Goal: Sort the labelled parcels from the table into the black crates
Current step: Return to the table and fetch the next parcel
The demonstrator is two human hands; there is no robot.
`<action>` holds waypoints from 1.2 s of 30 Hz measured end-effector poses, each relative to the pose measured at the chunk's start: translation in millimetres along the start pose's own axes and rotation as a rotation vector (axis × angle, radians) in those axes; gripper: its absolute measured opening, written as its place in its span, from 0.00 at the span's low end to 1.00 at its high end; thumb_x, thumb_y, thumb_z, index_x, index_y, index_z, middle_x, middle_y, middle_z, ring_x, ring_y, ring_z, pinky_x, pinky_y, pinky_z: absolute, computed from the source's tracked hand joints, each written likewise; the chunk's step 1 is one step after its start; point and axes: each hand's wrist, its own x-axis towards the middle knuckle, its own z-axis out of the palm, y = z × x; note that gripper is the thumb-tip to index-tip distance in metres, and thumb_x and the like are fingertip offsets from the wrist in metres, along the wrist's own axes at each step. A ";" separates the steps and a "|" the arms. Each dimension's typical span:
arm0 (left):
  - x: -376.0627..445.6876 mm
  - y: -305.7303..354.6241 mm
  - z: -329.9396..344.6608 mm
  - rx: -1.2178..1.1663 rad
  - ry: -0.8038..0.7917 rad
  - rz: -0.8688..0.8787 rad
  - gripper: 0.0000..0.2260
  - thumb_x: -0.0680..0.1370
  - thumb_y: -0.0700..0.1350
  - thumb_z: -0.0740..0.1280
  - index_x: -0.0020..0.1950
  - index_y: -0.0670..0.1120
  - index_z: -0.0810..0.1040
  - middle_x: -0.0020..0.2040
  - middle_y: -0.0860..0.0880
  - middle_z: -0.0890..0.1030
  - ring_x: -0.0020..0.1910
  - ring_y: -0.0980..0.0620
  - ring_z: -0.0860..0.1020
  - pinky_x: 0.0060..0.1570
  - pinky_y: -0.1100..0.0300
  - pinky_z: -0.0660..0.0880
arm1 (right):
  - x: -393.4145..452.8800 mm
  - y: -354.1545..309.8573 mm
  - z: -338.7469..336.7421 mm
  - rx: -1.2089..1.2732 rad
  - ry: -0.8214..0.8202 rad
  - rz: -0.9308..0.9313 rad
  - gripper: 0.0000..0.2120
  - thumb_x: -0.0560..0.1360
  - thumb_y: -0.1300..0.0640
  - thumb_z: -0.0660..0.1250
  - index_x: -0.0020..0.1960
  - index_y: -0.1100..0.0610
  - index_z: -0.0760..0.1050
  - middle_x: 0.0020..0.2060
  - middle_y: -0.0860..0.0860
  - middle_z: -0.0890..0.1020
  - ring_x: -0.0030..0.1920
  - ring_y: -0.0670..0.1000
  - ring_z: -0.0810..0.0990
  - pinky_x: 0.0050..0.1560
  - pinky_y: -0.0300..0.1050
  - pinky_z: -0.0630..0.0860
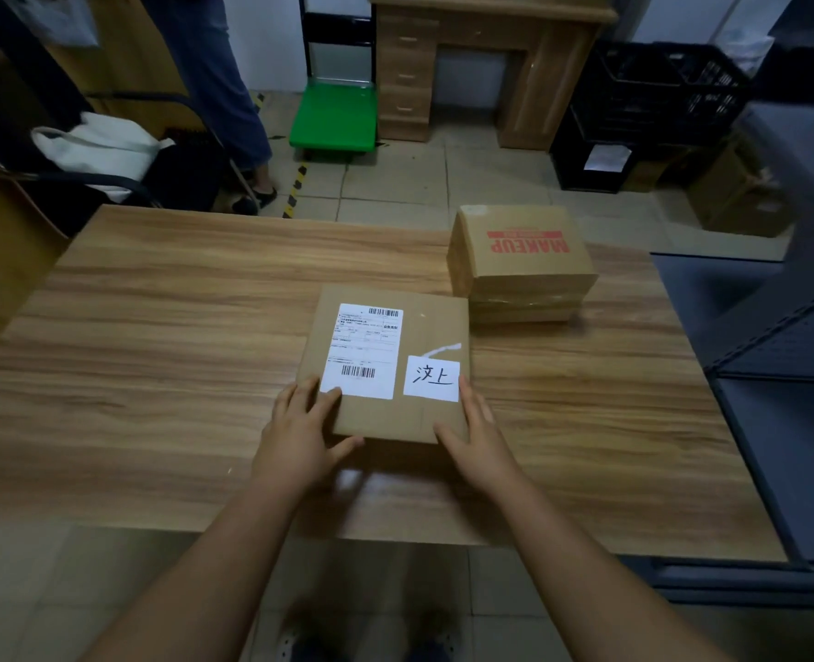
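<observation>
Both forearms were bare from the bottom edge of the view up to the wrists, with no sleeve cuff showing anywhere along them. The left hand (300,434) wore nothing: no glove, no ring, no watch or band at the wrist. The right hand (474,434) was likewise ungloved, and its wrist carried no strap or bracelet. The fingers (321,406) were slim, with short nails and no polish that could be made out in the dim light. At six o'clock, low in the view, the toes of dark shoes (300,649) with pale speckled markings showed, too blurred to tell more.
</observation>
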 end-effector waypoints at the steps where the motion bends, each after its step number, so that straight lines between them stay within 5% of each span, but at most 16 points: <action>1: -0.3 -3.0 -0.5 0.006 0.001 0.010 0.36 0.70 0.63 0.71 0.75 0.54 0.65 0.77 0.49 0.57 0.73 0.44 0.56 0.70 0.47 0.62 | 0.9 0.4 -1.8 0.009 0.002 0.003 0.38 0.78 0.52 0.69 0.81 0.49 0.52 0.79 0.53 0.57 0.79 0.51 0.57 0.73 0.38 0.55; 7: 12.3 -37.1 -15.4 -0.074 -0.016 -0.024 0.50 0.66 0.64 0.74 0.79 0.47 0.53 0.78 0.46 0.56 0.74 0.42 0.58 0.72 0.48 0.58 | 2.7 3.1 -15.7 0.178 -0.019 0.107 0.50 0.73 0.53 0.77 0.82 0.54 0.46 0.77 0.49 0.66 0.74 0.48 0.66 0.73 0.43 0.63; 11: 24.8 -47.6 -19.9 -0.166 -0.136 -0.021 0.53 0.63 0.63 0.77 0.79 0.48 0.54 0.76 0.47 0.63 0.73 0.46 0.61 0.71 0.50 0.60 | 3.1 -0.2 -15.4 0.145 -0.062 0.108 0.47 0.66 0.51 0.82 0.78 0.49 0.60 0.69 0.49 0.74 0.69 0.50 0.72 0.69 0.49 0.70; 17: 19.1 -48.0 -18.3 -0.435 -0.086 -0.033 0.50 0.59 0.49 0.84 0.76 0.45 0.63 0.65 0.45 0.71 0.64 0.47 0.70 0.66 0.54 0.67 | 2.8 -9.5 -2.3 0.168 -0.024 0.056 0.47 0.59 0.58 0.85 0.69 0.40 0.63 0.62 0.47 0.72 0.57 0.40 0.73 0.48 0.22 0.67; 25: 5.0 -73.5 -57.1 -0.526 0.054 -0.036 0.49 0.57 0.45 0.84 0.74 0.49 0.65 0.60 0.52 0.69 0.61 0.51 0.70 0.61 0.56 0.69 | -3.5 -51.3 18.1 0.268 -0.032 -0.005 0.50 0.60 0.63 0.84 0.75 0.47 0.63 0.67 0.52 0.76 0.64 0.50 0.76 0.65 0.48 0.75; 30: 30.5 -63.6 -122.3 -0.531 0.206 0.085 0.49 0.58 0.47 0.83 0.75 0.54 0.63 0.60 0.58 0.66 0.58 0.59 0.69 0.61 0.55 0.71 | 5.8 -119.9 -16.0 0.234 0.095 -0.159 0.53 0.61 0.60 0.84 0.78 0.47 0.59 0.70 0.49 0.70 0.69 0.49 0.71 0.70 0.49 0.70; 36: 56.5 -31.4 -206.7 -0.534 0.380 0.251 0.52 0.60 0.52 0.82 0.77 0.51 0.58 0.70 0.59 0.61 0.68 0.53 0.66 0.68 0.47 0.68 | 6.4 -194.8 -77.1 0.118 0.262 -0.322 0.61 0.62 0.48 0.83 0.82 0.45 0.45 0.77 0.42 0.60 0.72 0.40 0.59 0.71 0.39 0.60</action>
